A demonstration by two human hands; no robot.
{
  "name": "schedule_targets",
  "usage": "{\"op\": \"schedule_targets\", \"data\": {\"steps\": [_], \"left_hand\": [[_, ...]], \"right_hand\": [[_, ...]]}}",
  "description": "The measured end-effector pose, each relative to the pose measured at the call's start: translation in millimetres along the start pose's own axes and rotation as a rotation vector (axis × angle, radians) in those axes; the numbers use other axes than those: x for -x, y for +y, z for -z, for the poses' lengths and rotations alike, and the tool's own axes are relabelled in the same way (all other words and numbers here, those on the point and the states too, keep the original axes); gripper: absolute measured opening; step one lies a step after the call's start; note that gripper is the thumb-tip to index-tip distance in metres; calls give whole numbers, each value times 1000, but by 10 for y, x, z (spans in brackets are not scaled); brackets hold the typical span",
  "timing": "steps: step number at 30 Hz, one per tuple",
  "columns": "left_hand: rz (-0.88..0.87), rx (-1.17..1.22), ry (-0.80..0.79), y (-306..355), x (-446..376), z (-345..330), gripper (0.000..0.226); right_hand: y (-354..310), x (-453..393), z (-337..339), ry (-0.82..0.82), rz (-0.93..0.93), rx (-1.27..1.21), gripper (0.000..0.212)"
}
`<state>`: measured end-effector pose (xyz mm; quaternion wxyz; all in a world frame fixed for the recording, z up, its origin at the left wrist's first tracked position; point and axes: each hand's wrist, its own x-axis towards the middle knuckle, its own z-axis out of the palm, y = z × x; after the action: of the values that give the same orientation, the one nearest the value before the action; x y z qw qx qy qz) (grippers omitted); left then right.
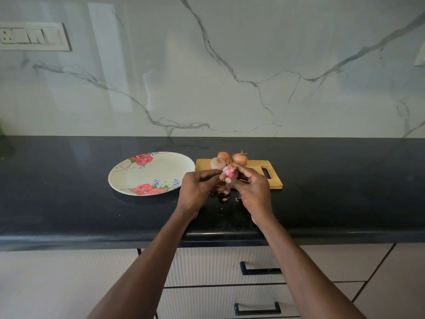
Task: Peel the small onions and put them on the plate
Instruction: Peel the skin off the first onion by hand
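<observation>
A plate [151, 173] is lying on the surface [69, 192], left of a cutting board [273, 178] carrying three onions [239, 158] at its far edge.
</observation>
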<state>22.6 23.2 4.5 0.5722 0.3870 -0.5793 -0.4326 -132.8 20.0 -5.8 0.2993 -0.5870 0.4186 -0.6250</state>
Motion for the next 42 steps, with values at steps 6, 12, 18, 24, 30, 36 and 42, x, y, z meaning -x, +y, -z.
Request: {"op": "schedule_targets", "data": {"steps": [6, 12, 18, 24, 30, 36, 42], "left_hand": [[-66, -106, 55, 9, 38, -12, 14], [-45, -94, 73, 17, 30, -11, 14], [-11, -70, 125, 30, 17, -14, 13], [42, -104, 212, -21, -36, 11, 12], [40, -4, 79, 0, -43, 2, 28], [86, 173, -70, 58, 1, -15, 25], [108, 223, -83, 50, -16, -3, 37]], "right_hand": [[7, 9, -33, 3, 145, 206, 47], [21, 0, -33, -8, 82, 199, 43], [-25, 14, -3, -22, -96, -1, 28], [-60, -1, 0, -52, -190, -150, 34], [-50, -6, -7, -64, -181, -139, 32], [-62, 9, -3, -109, -166, -177, 32], [-60, 16, -10, -169, -169, -149, 35]]}}
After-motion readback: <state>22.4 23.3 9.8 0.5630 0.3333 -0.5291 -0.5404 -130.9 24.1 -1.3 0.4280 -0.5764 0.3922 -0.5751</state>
